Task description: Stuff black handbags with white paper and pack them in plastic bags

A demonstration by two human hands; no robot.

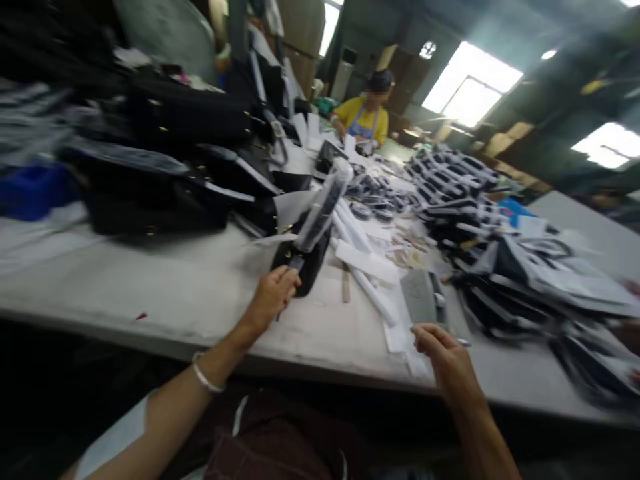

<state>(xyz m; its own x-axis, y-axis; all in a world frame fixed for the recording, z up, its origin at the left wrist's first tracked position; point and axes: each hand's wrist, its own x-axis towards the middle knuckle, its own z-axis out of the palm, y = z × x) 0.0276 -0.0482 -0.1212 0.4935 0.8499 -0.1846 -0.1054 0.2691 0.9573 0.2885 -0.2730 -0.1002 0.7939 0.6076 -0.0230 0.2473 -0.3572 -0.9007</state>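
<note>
Grips a dark tab (297,263) with curled fingers of the left hand (277,293), beside a black piece (313,269) with a clear-wrapped strip (324,208), at one o'clock. Pinches a slim, blurred item (464,343) between near-touching fingers of the right hand (444,355), close to a grey panel (417,297) at eleven o'clock. Faces black bags (150,193) at ten o'clock on the pale surface (165,280).
</note>
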